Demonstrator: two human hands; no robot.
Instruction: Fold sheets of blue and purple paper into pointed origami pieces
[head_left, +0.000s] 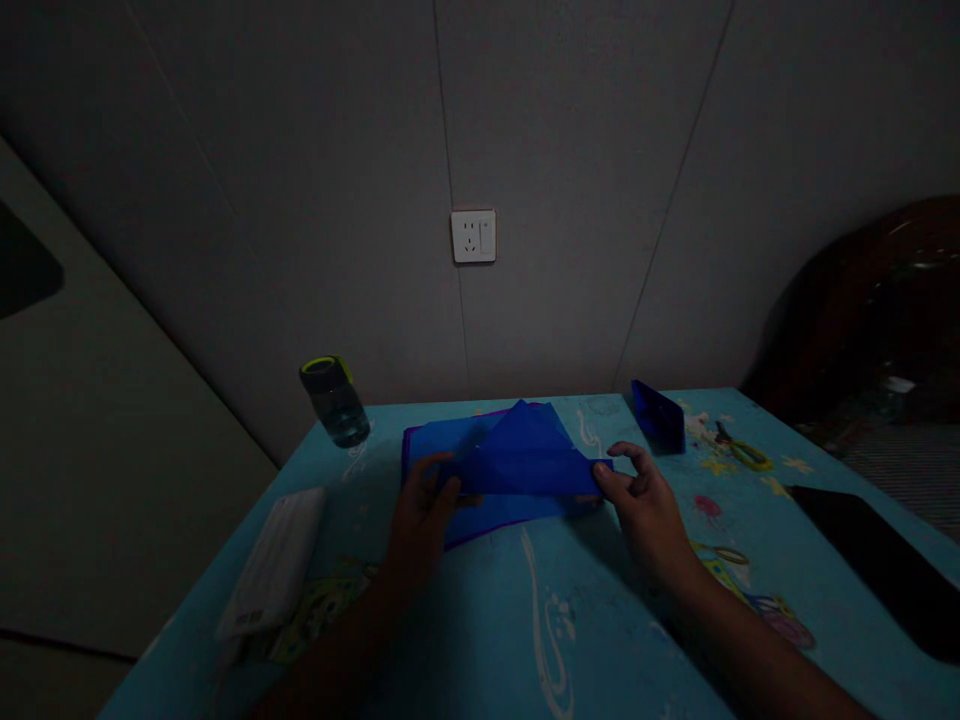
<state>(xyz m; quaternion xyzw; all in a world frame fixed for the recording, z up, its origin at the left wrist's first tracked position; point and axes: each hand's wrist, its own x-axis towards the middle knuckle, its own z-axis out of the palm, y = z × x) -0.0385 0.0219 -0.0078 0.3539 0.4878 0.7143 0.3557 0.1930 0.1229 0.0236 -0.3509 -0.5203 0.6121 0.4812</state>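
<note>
A sheet of blue paper (525, 465), folded to a triangle above a straight band, is held up between my two hands. My left hand (421, 515) pinches the band's left end with thumb and fingers. At the right end, my right hand (637, 500) grips the corner between thumb and fingers, some of them hidden behind the paper. Beneath it, flat blue sheets (480, 515) with purple edges lie on the table. A dark blue folded paper piece (658, 416) stands at the back right, apart from my hands.
The table (480, 640) has a light-blue patterned cover. A water bottle (335, 402) stands at back left, with a white pack (274, 560) nearer me. Yellow-handled scissors (742, 450) and a black flat object (877, 560) lie right. A wall socket (474, 236) is behind.
</note>
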